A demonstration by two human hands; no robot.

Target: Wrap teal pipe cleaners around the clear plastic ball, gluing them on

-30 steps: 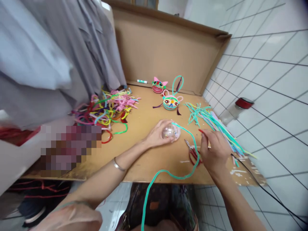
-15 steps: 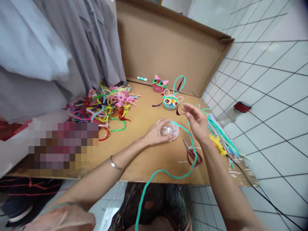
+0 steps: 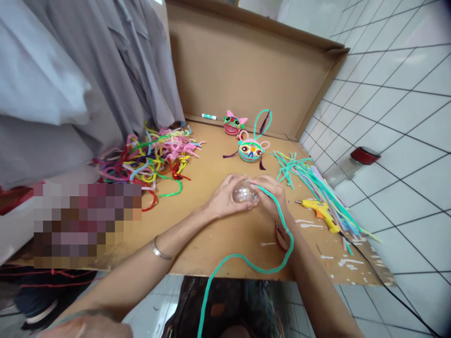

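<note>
My left hand (image 3: 222, 198) is wrapped round the left side of a clear plastic ball (image 3: 243, 192) above the table. My right hand (image 3: 272, 191) is at the ball's upper right, thumb and fingers closed on the end of a long teal pipe cleaner (image 3: 243, 257). From there the pipe cleaner runs over my right wrist, curves across the table and hangs past its front edge. Red-handled scissors (image 3: 281, 238) lie partly hidden under my right forearm.
Behind stand two decorated animal-face balls (image 3: 251, 150) (image 3: 232, 124) and a glue stick (image 3: 209, 116). A tangled pipe-cleaner heap (image 3: 165, 150) lies left. At right are straight pipe cleaners (image 3: 327, 188) and a yellow glue gun (image 3: 322, 213) with a trailing cord. Cardboard (image 3: 243, 70) walls the back.
My right hand has come down and left from beside the ball, closing on the pipe cleaner's end at it. My left hand still holds the ball. The scissors are now mostly covered.
</note>
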